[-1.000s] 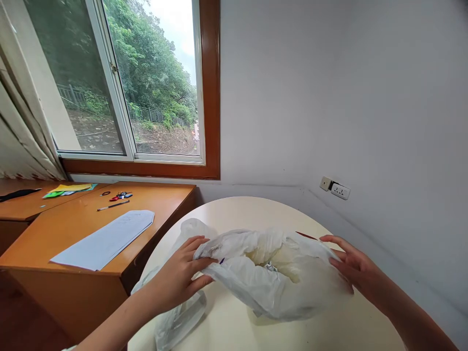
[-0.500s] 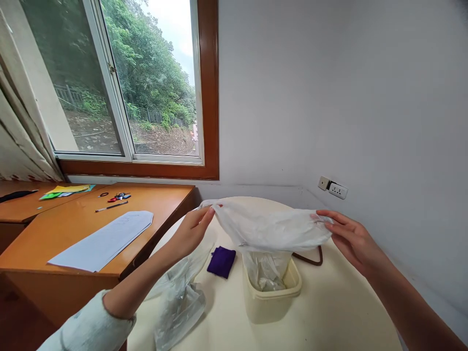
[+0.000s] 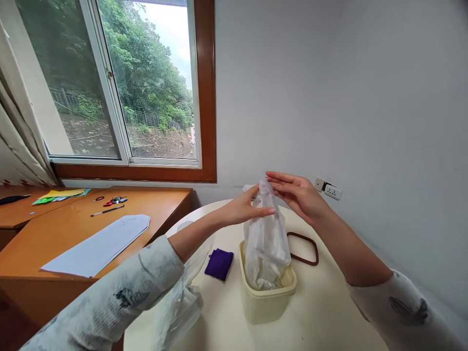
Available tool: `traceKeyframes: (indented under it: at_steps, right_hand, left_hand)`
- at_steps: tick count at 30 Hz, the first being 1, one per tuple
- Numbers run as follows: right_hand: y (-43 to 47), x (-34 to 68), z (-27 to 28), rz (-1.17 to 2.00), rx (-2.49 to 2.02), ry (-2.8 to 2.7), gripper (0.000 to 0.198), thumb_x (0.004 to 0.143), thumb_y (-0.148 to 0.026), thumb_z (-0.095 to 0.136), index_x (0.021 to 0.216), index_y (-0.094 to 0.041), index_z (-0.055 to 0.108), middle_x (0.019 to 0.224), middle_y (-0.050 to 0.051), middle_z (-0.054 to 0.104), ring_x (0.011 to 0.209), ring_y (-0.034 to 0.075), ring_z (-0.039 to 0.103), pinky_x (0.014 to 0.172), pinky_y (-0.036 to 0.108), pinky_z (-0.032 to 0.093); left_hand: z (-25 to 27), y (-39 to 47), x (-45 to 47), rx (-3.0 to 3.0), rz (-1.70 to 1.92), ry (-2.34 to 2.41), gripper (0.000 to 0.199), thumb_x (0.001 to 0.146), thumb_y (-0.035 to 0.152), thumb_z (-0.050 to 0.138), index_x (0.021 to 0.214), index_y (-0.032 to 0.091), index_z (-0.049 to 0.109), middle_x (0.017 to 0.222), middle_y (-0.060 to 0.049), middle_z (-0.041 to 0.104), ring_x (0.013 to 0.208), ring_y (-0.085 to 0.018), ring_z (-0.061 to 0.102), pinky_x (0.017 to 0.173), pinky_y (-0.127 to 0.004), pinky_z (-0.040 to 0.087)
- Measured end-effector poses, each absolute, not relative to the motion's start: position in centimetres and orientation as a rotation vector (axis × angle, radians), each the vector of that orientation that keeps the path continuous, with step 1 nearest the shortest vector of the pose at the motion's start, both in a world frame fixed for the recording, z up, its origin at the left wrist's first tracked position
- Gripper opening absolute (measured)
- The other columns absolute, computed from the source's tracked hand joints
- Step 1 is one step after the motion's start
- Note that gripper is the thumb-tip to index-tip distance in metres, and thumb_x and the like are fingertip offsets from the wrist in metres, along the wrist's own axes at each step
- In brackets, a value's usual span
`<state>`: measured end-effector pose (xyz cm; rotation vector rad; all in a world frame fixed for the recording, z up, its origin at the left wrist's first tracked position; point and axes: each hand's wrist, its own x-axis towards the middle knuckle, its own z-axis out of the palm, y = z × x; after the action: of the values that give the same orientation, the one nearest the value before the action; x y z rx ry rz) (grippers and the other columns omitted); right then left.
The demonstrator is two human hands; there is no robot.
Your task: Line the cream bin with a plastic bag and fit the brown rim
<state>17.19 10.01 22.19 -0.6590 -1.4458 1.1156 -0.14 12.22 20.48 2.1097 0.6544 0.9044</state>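
A translucent white plastic bag [image 3: 267, 239] rises, bunched, out of a cream, rounded-rectangular plastic bin [image 3: 268, 307], its lower part inside. Above the bin, the left hand [image 3: 243, 207] holds the bag's top between thumb and fingers; the right hand [image 3: 300, 195] touches it with its fingertips, whether gripping I cannot tell. Right of the bin lies a brown rounded-rectangular frame [image 3: 304, 261]; left, a folded purple cloth [image 3: 219, 264].

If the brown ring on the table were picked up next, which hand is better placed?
Probably the right hand: it is nearer the brown ring, which lies right of the tub. The left hand is farther off, at the plastic bag's left.
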Motion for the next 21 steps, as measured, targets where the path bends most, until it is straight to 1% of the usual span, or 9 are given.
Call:
traceKeyframes:
  at_steps: [2, 5, 8, 10, 12, 14, 15, 17, 21]
  right_hand:
    - [10.2, 16.3, 22.3, 1.157, -0.667, -1.497, 0.034, 0.071, -0.022, 0.063, 0.104, -0.018, 0.063, 0.107, 0.006, 0.063, 0.104, 0.020, 0.055, 0.095, 0.038, 0.039]
    - [9.9, 16.2, 22.3, 1.086, -0.684, -1.557, 0.035, 0.073, -0.024, 0.061, 0.108, -0.020, 0.060, 0.113, 0.006, 0.060, 0.102, 0.020, 0.056, 0.092, 0.038, 0.041]
    - [9.9, 17.8, 21.9, 0.878, -0.741, -1.560, 0.029, 0.076, -0.030, 0.059, 0.103, -0.019, 0.060, 0.105, 0.006, 0.062, 0.096, 0.019, 0.059, 0.090, 0.039, 0.041]
    - [10.3, 19.5, 21.3, 0.850, -0.869, -1.621, 0.031, 0.077, -0.034, 0.057, 0.104, -0.019, 0.059, 0.105, 0.007, 0.062, 0.096, 0.020, 0.059, 0.091, 0.042, 0.040]
    - [11.1, 21.2, 20.3, 0.954, -1.012, -1.769, 0.044, 0.074, -0.037, 0.060, 0.113, -0.019, 0.055, 0.116, 0.009, 0.057, 0.108, 0.023, 0.053, 0.095, 0.044, 0.035]
    - [11.8, 22.2, 19.2, 1.096, -1.081, -1.979, 0.063, 0.065, -0.036, 0.069, 0.122, -0.019, 0.048, 0.129, 0.009, 0.048, 0.120, 0.025, 0.041, 0.100, 0.045, 0.029]
    - [12.2, 22.3, 18.5, 1.157, -1.081, -2.081, 0.071, 0.061, -0.034, 0.073, 0.125, -0.019, 0.046, 0.131, 0.009, 0.046, 0.122, 0.026, 0.038, 0.101, 0.044, 0.028]
    - [12.5, 21.6, 17.3, 1.261, -1.040, -2.236, 0.079, 0.052, -0.031, 0.078, 0.124, -0.020, 0.046, 0.130, 0.008, 0.047, 0.121, 0.026, 0.040, 0.101, 0.042, 0.030]
    - [12.2, 18.3, 15.3, 1.386, -0.920, -2.170, 0.075, 0.045, -0.032, 0.081, 0.114, -0.020, 0.054, 0.119, 0.007, 0.057, 0.112, 0.026, 0.049, 0.098, 0.040, 0.037]
  left_hand:
    - [20.5, 12.7, 0.8, 2.135, 0.893, 0.604, 0.054, 0.070, 0.036, 0.065, 0.118, 0.016, 0.052, 0.114, -0.008, 0.060, 0.102, -0.023, 0.056, 0.085, -0.033, 0.044]
    - [20.3, 13.7, 1.1, 2.090, 0.922, 0.795, 0.032, 0.074, 0.035, 0.059, 0.093, 0.010, 0.064, 0.088, -0.007, 0.065, 0.082, -0.021, 0.059, 0.073, -0.031, 0.044]
    - [20.4, 14.5, 0.6, 2.041, 0.945, 0.935, 0.031, 0.074, 0.036, 0.056, 0.081, 0.007, 0.064, 0.071, -0.004, 0.061, 0.065, -0.016, 0.055, 0.062, -0.029, 0.042]
    - [20.8, 14.8, 0.2, 2.029, 0.963, 0.938, 0.032, 0.074, 0.038, 0.055, 0.077, 0.008, 0.063, 0.066, -0.002, 0.057, 0.060, -0.013, 0.051, 0.059, -0.027, 0.039]
    - [21.5, 14.7, 0.1, 2.029, 0.987, 0.938, 0.033, 0.074, 0.040, 0.054, 0.071, 0.009, 0.061, 0.061, 0.000, 0.053, 0.056, -0.011, 0.047, 0.056, -0.025, 0.037]
    - [22.4, 14.5, 0.2, 2.046, 1.004, 0.937, 0.033, 0.072, 0.042, 0.055, 0.064, 0.010, 0.058, 0.056, 0.002, 0.047, 0.053, -0.010, 0.043, 0.053, -0.023, 0.033]
    - [22.8, 14.4, 0.4, 2.060, 1.005, 0.932, 0.033, 0.072, 0.042, 0.055, 0.061, 0.011, 0.056, 0.055, 0.003, 0.045, 0.051, -0.009, 0.040, 0.052, -0.023, 0.031]
    - [23.6, 14.3, 1.0, 2.085, 0.999, 0.916, 0.033, 0.071, 0.042, 0.056, 0.056, 0.013, 0.052, 0.052, 0.005, 0.040, 0.049, -0.007, 0.035, 0.049, -0.022, 0.028]
    - [24.0, 14.7, 2.6, 2.154, 1.029, 0.895, 0.030, 0.072, 0.036, 0.055, 0.053, 0.014, 0.050, 0.049, 0.005, 0.037, 0.048, -0.007, 0.033, 0.049, -0.022, 0.026]
